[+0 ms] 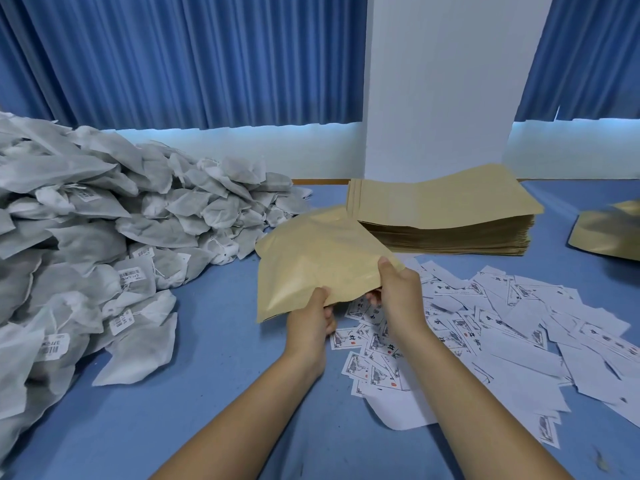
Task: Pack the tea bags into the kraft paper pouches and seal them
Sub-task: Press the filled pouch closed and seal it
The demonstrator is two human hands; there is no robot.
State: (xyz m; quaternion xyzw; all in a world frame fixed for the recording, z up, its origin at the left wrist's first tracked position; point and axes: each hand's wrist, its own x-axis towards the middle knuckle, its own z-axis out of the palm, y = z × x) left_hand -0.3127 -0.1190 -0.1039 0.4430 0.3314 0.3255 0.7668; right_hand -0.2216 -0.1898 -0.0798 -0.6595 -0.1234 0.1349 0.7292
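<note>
- We saw two bare forearms reaching in from six o'clock and meeting over the middle of the blue counter [207,410].
- The left hand [310,320] pinched the near edge of one kraft paper pouch [311,258], with the thumb on top and the fingers curled underneath.
- The right hand [398,292] pinched the same pouch at its near right corner. Its thumb pressed on the upper face and its fingertips showed below the edge.
- The pouch was held tilted above the counter, its far end pointing toward twelve o'clock. We could not tell whether its mouth was open.
- At nine o'clock from the pouch, a large heap of grey-white tea bags [104,230] ran from the left edge of view to near the pouch, without touching it.
- At one o'clock sat a thick stack of flat pouches [446,216]. The held pouch's far corner covered the stack's near left corner in our view.
- Printed paper slips [485,323] lay scattered under both hands and spread out toward four o'clock, reaching the right edge of view.
- At three o'clock, against the right edge, lay another pouch [609,233], which was blurred.
- Behind the counter a white pillar [443,81] stood at twelve o'clock, with blue curtains [173,57] on either side.
- Bare counter lay at seven o'clock, between the tea bag heap and the left forearm.
- A narrower bare strip separated the stack from the blurred pouch.
</note>
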